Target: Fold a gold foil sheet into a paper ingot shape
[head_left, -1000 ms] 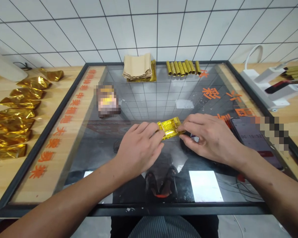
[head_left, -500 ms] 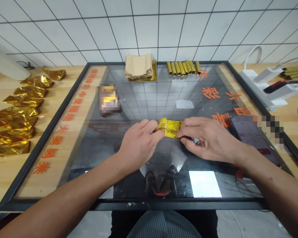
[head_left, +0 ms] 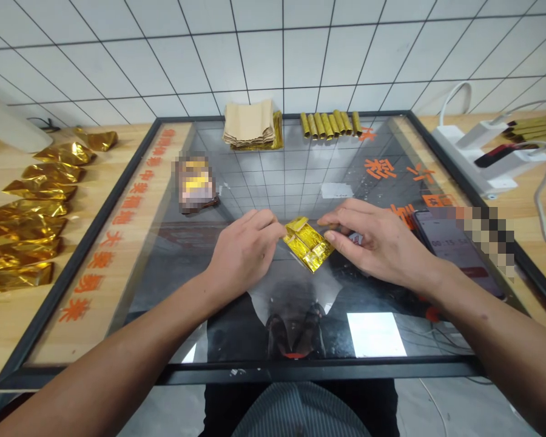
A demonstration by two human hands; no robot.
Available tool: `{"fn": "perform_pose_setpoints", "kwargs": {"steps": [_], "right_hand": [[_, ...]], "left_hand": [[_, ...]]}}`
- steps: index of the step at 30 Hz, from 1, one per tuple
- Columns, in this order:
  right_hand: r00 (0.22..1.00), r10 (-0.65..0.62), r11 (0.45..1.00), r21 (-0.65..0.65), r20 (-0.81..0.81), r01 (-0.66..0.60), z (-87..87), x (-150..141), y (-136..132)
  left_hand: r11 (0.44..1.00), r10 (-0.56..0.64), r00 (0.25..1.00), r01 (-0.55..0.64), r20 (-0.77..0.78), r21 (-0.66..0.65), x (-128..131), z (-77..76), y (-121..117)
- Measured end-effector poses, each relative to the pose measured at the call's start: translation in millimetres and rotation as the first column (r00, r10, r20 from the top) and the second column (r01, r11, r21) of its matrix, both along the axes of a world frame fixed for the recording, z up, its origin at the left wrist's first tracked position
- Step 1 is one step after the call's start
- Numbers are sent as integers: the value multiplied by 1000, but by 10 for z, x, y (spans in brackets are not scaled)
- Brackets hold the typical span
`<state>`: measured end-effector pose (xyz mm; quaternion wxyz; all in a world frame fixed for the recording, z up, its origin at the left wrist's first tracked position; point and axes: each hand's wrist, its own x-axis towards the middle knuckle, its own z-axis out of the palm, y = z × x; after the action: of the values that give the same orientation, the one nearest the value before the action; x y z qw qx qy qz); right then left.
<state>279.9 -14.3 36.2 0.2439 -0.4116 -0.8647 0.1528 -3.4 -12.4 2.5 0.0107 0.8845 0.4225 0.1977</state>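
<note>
A folded piece of gold foil paper (head_left: pixel 307 244) lies on the glass tabletop, turned cornerwise, with creased flaps facing up. At its left corner, my left hand (head_left: pixel 246 247) is closed, the bent fingertips pinching the edge; the thumb is mostly hidden. My right hand (head_left: pixel 375 243) is at the paper's right side, thumb and fingers apart. Its thumb tip is at the right corner, while the index finger stretches out just above it. A small object under the right palm is largely covered, and I cannot make out what it is.
Brown paper sheets (head_left: pixel 248 124) are stacked at the back on gold ones, beside a row of rolled gold tubes (head_left: pixel 330 125). Folded gold foil pieces (head_left: pixel 25 230) line the left. A blurred pack (head_left: pixel 196 185), a phone (head_left: pixel 457 252) and a power strip (head_left: pixel 464 159) lie around.
The gold foil paper has turned from lying straight to cornerwise and shows more of its surface. My right fingers have let go and spread apart; my left hand has shifted slightly left.
</note>
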Motion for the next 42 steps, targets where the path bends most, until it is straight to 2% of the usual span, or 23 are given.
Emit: {"fn": "perform_pose_setpoints", "kwargs": {"steps": [6,15,20,23,28,35,42], "right_hand": [[1000,28,999,21,11,-28,-16,-5,-5],[988,148,987,60,44,-151,-2,-105,-88],[987,79,968,226,141,-110,56,-112,-161],[985,24,964,258,172,-69,79,-109,-183],[973,-32,984,179,229,-10,0,-94,-130],[993,-34,999,14,115,33,-164,-89,-25],[993,-52,994,-90,102,61,-161,-113,-1]], "left_hand": [[1000,-15,999,16,41,-24,-5,-8,17],[993,-73,993,82,96,-90,21,10,51],[989,-21,993,37,115,-141,40,87,7],[987,10,994,8,111,-161,54,111,-14],[984,25,995,-8,98,-177,66,85,-10],[984,33,995,-15,95,-178,55,87,-8],[948,128,977,-69,172,-312,38,116,-21]]}}
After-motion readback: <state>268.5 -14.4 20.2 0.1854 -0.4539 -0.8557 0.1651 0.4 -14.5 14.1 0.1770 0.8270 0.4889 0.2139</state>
